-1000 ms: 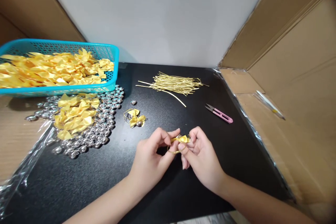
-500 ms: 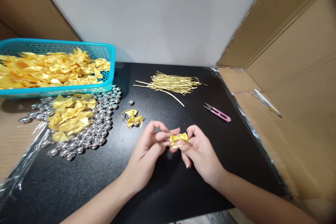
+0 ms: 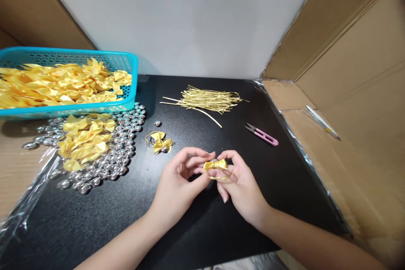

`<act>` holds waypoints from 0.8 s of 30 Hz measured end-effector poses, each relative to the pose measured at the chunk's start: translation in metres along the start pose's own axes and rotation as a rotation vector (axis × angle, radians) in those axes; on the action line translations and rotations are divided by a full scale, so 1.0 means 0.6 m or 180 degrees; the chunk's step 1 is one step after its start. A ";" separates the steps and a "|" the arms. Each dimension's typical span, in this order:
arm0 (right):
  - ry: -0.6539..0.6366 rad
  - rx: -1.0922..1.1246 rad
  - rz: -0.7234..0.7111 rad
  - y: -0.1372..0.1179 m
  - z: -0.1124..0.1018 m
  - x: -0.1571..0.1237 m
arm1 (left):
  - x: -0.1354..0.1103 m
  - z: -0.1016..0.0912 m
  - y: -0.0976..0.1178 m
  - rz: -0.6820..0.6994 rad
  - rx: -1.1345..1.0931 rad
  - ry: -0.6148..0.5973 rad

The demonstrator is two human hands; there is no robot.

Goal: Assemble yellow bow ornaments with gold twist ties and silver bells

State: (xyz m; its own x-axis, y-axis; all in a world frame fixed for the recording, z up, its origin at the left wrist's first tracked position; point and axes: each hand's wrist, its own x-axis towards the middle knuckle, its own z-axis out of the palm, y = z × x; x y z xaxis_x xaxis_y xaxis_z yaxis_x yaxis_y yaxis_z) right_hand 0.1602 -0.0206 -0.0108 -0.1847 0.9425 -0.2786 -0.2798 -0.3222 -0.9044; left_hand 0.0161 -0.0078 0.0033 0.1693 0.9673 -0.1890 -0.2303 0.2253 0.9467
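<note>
Between my two hands is a yellow ribbon bow with a gold cord loop below it. A bit of silver shows at the bow's top middle, partly hidden. My left hand is closed on the bow's left side, thumb at the cord. Fingers of my right hand pinch the right side of the bow. Beyond my left hand, yellow bows with gold cord and a silver bell-like bead lie on the black table; one loose silver bead sits behind them.
A turquoise basket of yellow bows stands at the back left. In front of it, more bows lie on silver beads. Gold cords lie at the back, pink thread snips to the right. A white-handled cutter rests on cardboard.
My left thumb has moved right, onto the cord under the bow. The bow has shifted slightly left and tilted. My right hand has stayed nearly in place.
</note>
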 end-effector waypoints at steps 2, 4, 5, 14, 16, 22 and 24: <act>0.0012 0.0014 -0.0016 0.002 0.000 0.000 | 0.000 0.000 0.001 0.0007 -0.0021 0.0054; 0.0001 0.0031 -0.0053 0.003 0.001 0.000 | 0.001 0.000 0.002 0.0014 -0.0046 0.0092; -0.0010 0.0041 -0.0073 0.004 0.001 0.000 | 0.001 0.000 0.002 0.0017 -0.0054 0.0109; -0.0033 -0.0009 -0.0070 0.002 0.002 0.001 | -0.001 0.002 0.002 0.0147 0.0000 0.0197; -0.0004 0.0005 -0.0040 0.001 0.002 0.001 | -0.001 0.003 0.003 0.0176 0.0013 0.0223; 0.0083 0.0032 0.0072 0.001 0.006 0.000 | 0.000 0.004 0.001 0.0219 -0.0012 0.0222; 0.0075 0.0041 0.0053 0.001 0.007 0.000 | 0.001 0.004 0.001 0.0217 -0.0043 0.0194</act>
State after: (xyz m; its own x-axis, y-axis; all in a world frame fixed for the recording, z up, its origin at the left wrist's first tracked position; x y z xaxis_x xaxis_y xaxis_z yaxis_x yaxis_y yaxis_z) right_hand 0.1559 -0.0212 -0.0100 -0.1673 0.9387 -0.3014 -0.2891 -0.3389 -0.8953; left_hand 0.0181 -0.0074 0.0043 0.0941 0.9856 -0.1403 -0.2523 0.1600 0.9543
